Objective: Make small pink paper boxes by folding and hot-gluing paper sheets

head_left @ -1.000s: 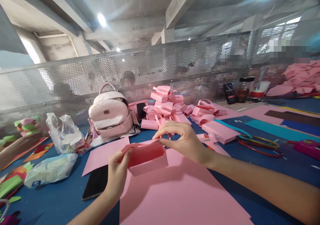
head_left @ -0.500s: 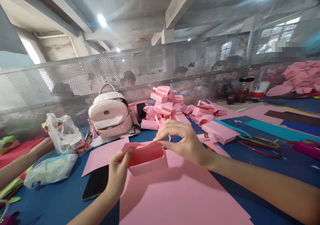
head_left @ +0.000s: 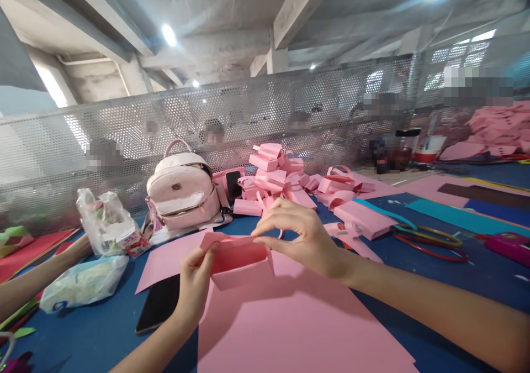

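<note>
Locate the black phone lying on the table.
In the head view the black phone lies flat on the blue table, low and left of centre, just left of the left hand and partly under the edge of a pink sheet.

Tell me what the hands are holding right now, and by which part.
Both hold a folded pink paper box: the left hand pinches its left end, the right hand pinches its top right edge.

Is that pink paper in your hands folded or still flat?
Folded: the pink paper piece forms an open-topped box shape, pinched by the left hand and right hand.
</note>
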The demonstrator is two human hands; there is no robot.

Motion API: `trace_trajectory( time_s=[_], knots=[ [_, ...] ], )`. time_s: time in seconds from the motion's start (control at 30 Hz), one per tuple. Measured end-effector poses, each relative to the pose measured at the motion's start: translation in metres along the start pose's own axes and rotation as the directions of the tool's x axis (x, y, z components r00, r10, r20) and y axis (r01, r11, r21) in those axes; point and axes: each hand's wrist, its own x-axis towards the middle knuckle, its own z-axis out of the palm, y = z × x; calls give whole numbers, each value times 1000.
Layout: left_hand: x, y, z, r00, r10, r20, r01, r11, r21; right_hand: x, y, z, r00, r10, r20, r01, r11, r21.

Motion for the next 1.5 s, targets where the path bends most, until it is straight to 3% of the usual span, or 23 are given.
trace_trajectory(
  time_s=[0.6,1.1,1.5],
  knots=[
    [0,0,2,999,42,-7,-42,996,73,-3,2,4,999,-47,-24,43,990,-132],
    [-1,3,2,998,66,23,-68,994,89,-3,-1,4,994,-110,-2,109,985,-133],
    [-2,2,3,997,71,27,-73,994,81,-3,0,4,997,-68,-34,62,986,-152]
  ],
)
